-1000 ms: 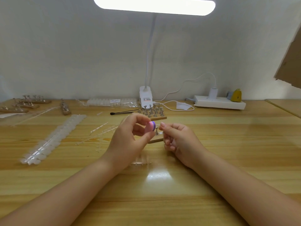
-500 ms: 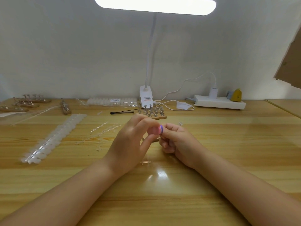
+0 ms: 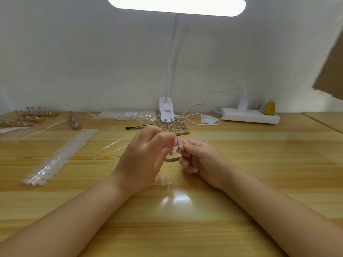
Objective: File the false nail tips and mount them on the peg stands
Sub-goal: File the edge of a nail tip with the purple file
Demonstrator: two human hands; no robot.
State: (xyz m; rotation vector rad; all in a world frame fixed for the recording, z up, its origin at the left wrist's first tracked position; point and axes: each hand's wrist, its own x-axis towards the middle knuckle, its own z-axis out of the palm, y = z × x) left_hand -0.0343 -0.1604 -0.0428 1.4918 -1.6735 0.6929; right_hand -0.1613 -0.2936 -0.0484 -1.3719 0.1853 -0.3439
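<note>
My left hand (image 3: 143,156) pinches a small pink and purple nail file (image 3: 174,142) between thumb and fingers, its end pointing right. My right hand (image 3: 197,157) is curled, and its thumb and forefinger pinch a tiny clear nail tip (image 3: 181,144) right next to the file. Just behind and below the fingertips stands a wooden peg stand (image 3: 171,156) with small metal pegs, partly hidden by both hands. A clear strip of tip sprue (image 3: 160,183) lies on the table under my left wrist.
A second wooden stand with several metal pegs (image 3: 175,127) stands behind the hands by the lamp base (image 3: 165,110). Long rows of white nail tips (image 3: 61,156) lie at left, more peg stands (image 3: 38,114) at the far left, a power strip (image 3: 249,115) at back right.
The hands have drawn slightly apart after touching half a second ago, and the peg stand shows between them again. The file has shifted a little to the left.
</note>
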